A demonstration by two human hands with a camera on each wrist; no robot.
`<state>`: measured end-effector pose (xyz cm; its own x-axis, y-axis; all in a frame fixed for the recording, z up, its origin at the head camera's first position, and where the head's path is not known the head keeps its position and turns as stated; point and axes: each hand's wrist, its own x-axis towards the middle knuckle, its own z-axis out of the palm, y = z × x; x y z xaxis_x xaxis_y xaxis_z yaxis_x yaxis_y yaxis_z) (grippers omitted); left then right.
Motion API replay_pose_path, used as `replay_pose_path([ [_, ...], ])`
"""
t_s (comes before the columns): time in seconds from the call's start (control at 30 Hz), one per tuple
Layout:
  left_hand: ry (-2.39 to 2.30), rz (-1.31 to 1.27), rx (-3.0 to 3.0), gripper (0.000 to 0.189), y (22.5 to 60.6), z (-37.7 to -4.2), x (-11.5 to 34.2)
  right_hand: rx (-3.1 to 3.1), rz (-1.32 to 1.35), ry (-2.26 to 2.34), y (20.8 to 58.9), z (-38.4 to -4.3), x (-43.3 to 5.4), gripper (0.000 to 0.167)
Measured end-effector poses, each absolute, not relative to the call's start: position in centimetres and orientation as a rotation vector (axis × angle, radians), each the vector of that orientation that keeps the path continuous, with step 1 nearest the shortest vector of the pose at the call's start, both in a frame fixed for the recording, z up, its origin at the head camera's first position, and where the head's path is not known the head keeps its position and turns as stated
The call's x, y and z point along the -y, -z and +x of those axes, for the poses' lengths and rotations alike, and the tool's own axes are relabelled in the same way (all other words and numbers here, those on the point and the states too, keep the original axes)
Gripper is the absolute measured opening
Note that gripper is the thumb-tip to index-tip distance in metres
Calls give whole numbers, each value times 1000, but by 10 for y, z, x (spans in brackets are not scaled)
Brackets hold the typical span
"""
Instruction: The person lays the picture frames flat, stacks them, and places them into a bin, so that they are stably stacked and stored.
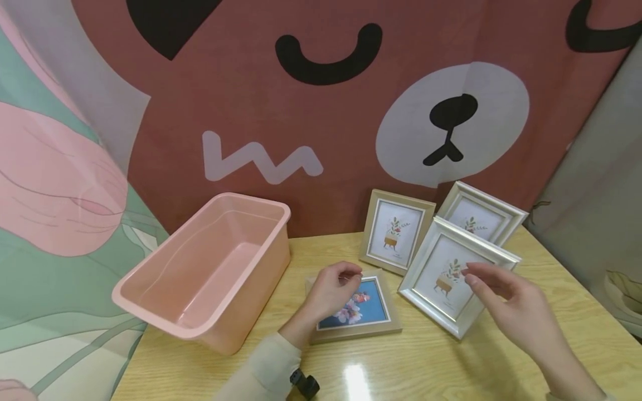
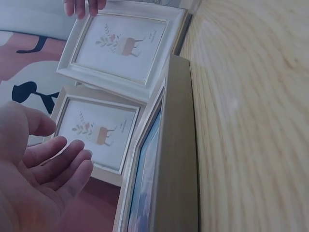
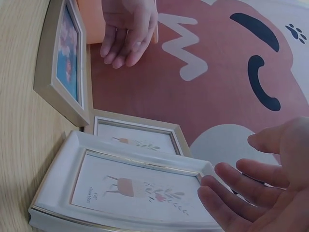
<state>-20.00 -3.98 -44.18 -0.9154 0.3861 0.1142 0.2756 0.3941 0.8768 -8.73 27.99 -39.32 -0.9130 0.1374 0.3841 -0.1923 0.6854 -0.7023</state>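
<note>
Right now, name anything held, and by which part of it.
Nothing: the left grip is empty, and so is the right grip, near the front silver rectangular picture frame.

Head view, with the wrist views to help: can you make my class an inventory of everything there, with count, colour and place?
Bear-print backdrop: 1, reddish-brown, behind the table
Flower-print backdrop: 1, pink and green, left
Pale backdrop: 1, greyish, far right
Table: 1, light wood, below
Tub: 1, pink, table's left
Flat frame: 1, tan, face up, centre
Upright tan frame: 1, tan, back
Rear silver frame: 1, silvery, right
Front silver frame: 1, silvery, overlapping the rear one
Black object: 1, black, by the left cuff
Left sleeve: 1, cream, lower centre
Left hand: 1, bare, over the flat frame
Right hand: 1, bare, by the front silver frame
</note>
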Motion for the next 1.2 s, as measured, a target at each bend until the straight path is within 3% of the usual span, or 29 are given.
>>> replay_pose_path([
  [1.2,-1493,783,-2477,27,451,-216,-39,2431,-187,-1101,384,-67,-317,33],
])
